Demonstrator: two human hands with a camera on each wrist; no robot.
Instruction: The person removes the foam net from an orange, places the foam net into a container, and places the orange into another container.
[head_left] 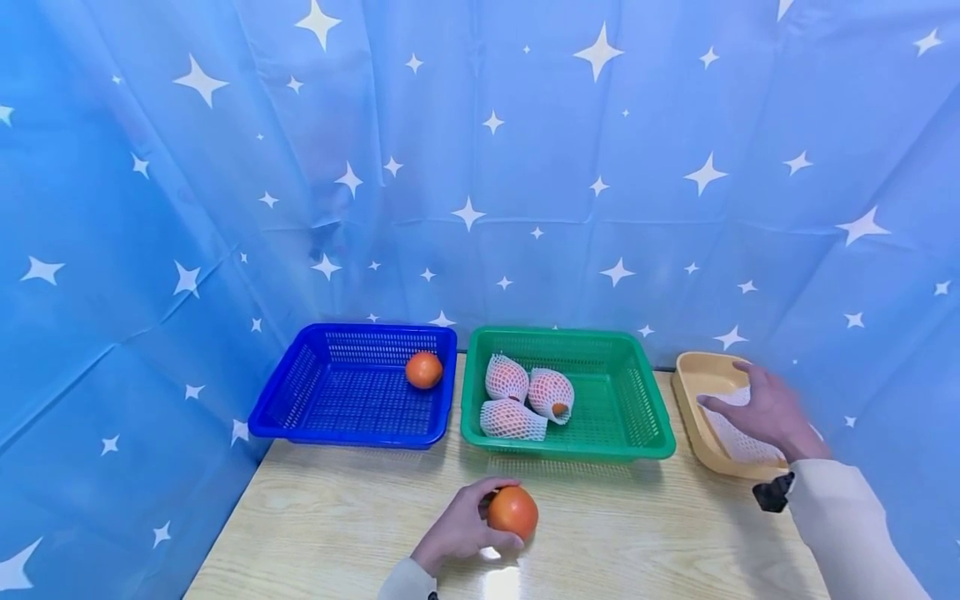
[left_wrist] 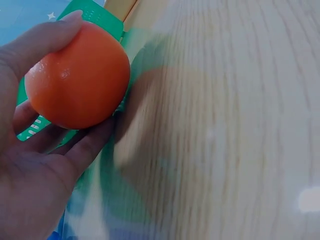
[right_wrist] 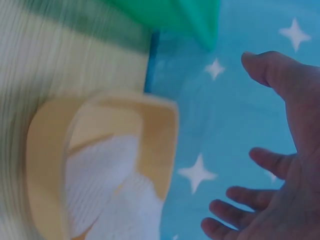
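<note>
My left hand (head_left: 463, 525) grips an orange (head_left: 513, 512) above the wooden table in front of the baskets. Thumb and fingers lie round the fruit (left_wrist: 80, 75) in the left wrist view. At the far right, my right hand (head_left: 772, 410) hovers over a tan tray (head_left: 693, 429) with white foam net sleeves (head_left: 738, 437) in it. Seen in the right wrist view, its thumb and fingers (right_wrist: 250, 197) are spread apart and hold nothing; the sleeves (right_wrist: 105, 175) lie loosely inside the tray.
A blue basket (head_left: 288, 417) at back left holds one orange (head_left: 423, 370). Beside it, a green basket (head_left: 637, 408) contains three fruits in foam nets (head_left: 507, 379). A blue curtain with white stars (head_left: 480, 167) hangs behind the wooden table (head_left: 337, 517).
</note>
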